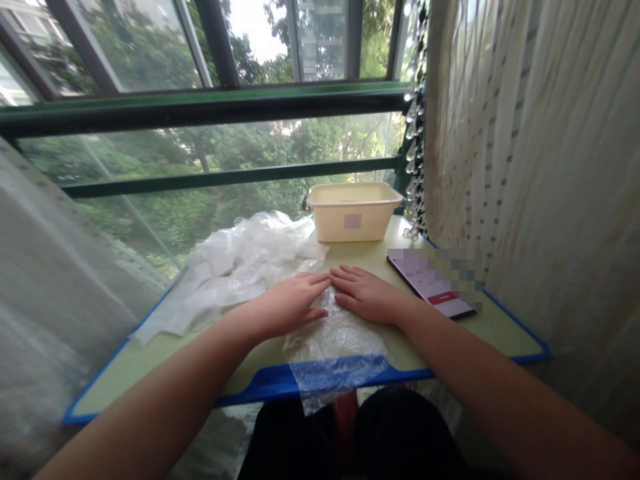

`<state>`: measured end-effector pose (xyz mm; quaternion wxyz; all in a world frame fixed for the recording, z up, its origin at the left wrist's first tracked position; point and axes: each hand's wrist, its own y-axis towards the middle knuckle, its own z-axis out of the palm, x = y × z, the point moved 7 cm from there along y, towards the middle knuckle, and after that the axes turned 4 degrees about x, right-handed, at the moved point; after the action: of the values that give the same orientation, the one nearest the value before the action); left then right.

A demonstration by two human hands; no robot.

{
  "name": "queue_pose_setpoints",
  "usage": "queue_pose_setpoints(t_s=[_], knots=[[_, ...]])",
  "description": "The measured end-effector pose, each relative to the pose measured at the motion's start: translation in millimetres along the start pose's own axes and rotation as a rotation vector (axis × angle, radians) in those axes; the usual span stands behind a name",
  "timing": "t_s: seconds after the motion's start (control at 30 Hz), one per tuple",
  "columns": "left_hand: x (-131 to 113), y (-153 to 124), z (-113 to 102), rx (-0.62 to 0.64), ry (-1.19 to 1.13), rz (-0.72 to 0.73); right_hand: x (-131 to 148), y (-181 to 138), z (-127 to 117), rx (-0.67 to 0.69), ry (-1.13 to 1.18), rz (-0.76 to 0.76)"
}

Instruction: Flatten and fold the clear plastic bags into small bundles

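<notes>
Ahead of you a wide window [165, 147] with a dark green railing [200, 115] spans the view, and a pale curtain [560, 147] hangs at your right. Before you stands the pale worktop [505, 337], edged in blue. A loose heap of white plastic [240, 257] covers its far left part. The clear crinkled plastic sheet [336, 340] lies at the middle of the near side, under your fingers and draped over the front edge toward your lap. Behind it, at the far edge, sits a cream tub [327, 225]. A phone-like device [425, 288] lies to the right, near your right forearm. Your left hand [290, 301] and right hand [370, 295] rest flat on the sheet, fingertips nearly meeting; each grip is released, fingers extended. Smallest is the pale label [353, 221] on the tub's front.
</notes>
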<state>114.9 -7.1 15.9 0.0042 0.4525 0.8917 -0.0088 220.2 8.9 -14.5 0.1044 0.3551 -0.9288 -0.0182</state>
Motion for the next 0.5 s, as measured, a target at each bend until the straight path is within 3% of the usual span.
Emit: queue_pose_setpoints(t_s=[0.27, 0.5], knots=[[-2.6, -9.1, 33.4, 0.339, -0.085, -0.12, -0.4, -2.2, 6.2, 0.093, -0.014, 0.051], [-4.8, -11.6, 33.9, 0.386, -0.15, -0.138, 0.6, -4.9, 1.2, 0.073, 0.056, 0.04]])
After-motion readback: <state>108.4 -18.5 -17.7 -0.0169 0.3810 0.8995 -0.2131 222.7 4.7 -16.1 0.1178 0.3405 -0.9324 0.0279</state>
